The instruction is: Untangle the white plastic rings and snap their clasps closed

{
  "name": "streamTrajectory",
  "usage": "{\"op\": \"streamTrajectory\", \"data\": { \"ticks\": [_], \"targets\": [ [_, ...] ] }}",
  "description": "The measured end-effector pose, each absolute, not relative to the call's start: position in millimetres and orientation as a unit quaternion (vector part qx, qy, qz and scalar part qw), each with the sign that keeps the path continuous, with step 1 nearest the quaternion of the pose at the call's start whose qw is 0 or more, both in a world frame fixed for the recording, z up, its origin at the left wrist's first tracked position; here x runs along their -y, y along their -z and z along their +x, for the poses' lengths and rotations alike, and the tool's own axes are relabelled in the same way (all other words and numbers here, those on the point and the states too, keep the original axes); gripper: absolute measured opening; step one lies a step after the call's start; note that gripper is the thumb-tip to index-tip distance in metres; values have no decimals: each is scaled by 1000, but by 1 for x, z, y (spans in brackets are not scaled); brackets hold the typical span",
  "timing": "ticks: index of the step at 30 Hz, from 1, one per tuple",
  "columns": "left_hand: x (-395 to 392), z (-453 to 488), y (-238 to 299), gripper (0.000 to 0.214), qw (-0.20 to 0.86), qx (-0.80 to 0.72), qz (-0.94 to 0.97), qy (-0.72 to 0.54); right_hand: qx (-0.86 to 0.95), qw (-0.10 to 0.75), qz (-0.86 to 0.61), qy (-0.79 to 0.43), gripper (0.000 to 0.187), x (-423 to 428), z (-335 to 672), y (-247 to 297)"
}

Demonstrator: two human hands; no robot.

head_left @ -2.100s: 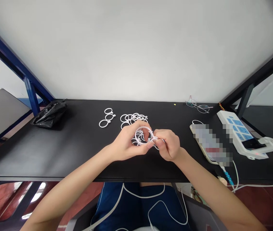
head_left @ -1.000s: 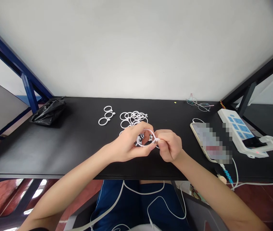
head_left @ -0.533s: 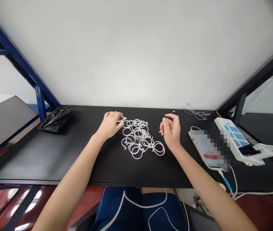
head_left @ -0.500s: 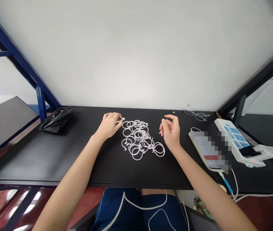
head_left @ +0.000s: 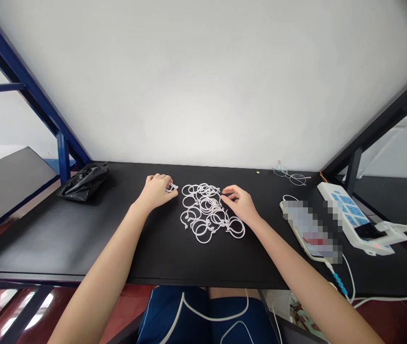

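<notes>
A loose heap of white plastic rings (head_left: 207,211) lies on the black table (head_left: 81,224) in front of me. My left hand (head_left: 156,192) rests at the heap's far left, its fingers curled on a white ring (head_left: 171,188) at the fingertips. At the right side of the heap my right hand (head_left: 239,203) reaches in, fingertips pinched on the rings near the middle. What that pinch holds is too small to make out.
A crumpled black bag (head_left: 84,181) sits at the far left of the table. To the right lie a phone (head_left: 309,227) with a cable, a white power strip (head_left: 354,215) and a pair of glasses (head_left: 291,175). A white cord hangs over my lap.
Both hands left the ring they worked on near the table's front. The left went to the far left of the heap; the right, raised and open half a second ago, dropped onto the rings.
</notes>
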State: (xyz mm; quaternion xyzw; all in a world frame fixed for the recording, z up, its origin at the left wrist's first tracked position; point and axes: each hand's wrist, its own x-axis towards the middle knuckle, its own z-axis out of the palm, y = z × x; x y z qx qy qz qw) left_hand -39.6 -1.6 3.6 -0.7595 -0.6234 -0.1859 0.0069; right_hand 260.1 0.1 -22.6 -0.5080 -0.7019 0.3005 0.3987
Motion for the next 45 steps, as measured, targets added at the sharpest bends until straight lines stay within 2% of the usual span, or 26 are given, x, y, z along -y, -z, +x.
{"op": "streamTrajectory", "data": {
  "ticks": [7, 21, 29, 32, 36, 45],
  "targets": [
    [2, -41, -4, 20, -6, 622, -766, 163, 692, 400, -504, -327, 26, -3, 259, 27],
    [6, -39, -16, 26, 30, 617, -773, 141, 696, 398, -510, -312, 20, 0, 258, 24],
    [14, -41, -22, 38, 22, 615, -784, 84, 701, 388, -515, -305, 18, 1, 257, 22],
    [19, -35, -27, 34, 25, 601, -789, 124, 701, 389, -515, -305, 18, 3, 256, 22],
    [25, -21, -31, 21, -24, 539, -825, 166, 704, 385, -515, -301, 18, 4, 255, 20],
    [20, -12, -18, 17, -13, 525, -835, 164, 705, 387, -513, -301, 18, 6, 257, 19]
  ]
}}
